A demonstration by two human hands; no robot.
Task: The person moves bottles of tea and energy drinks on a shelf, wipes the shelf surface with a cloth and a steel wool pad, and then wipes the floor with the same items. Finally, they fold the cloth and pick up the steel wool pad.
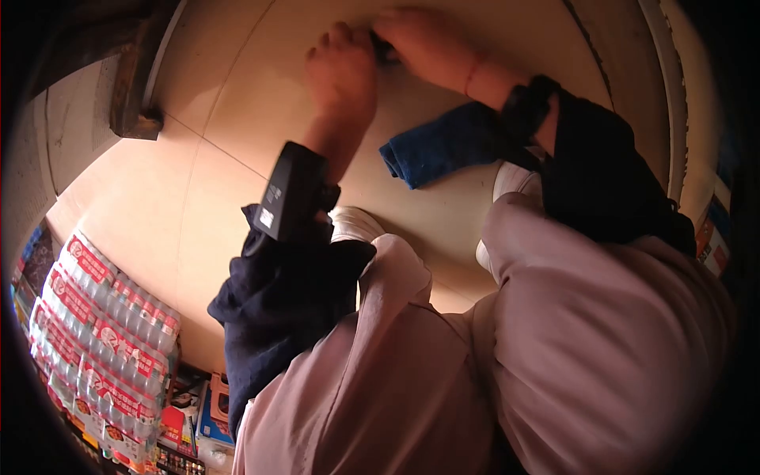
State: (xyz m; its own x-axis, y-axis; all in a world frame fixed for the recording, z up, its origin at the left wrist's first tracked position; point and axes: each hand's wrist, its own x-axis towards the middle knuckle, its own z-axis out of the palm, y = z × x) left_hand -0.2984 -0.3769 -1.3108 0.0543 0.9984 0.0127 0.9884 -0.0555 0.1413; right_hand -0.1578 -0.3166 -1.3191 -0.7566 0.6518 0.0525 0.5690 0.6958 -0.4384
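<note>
My left hand [345, 73] is closed, with its fingers curled, low over the tiled floor [237, 103] ahead of my feet. My right hand [419, 41] is beside it, its fingers bent around a small dark object [385, 51]. That object lies between both hands and is mostly hidden, so its kind cannot be made out. Whether the left fingers also grip it is hidden. Closer to me, under my right forearm, a folded dark blue cloth [443, 144] lies on the floor.
Shrink-wrapped packs of bottles [111, 340] are stacked at the lower left, with boxes beside them. A dark wooden furniture leg [136, 103] stands at the upper left. My shoes [356, 224] and bent knees frame the near floor. Black devices [291, 191] are strapped to both wrists.
</note>
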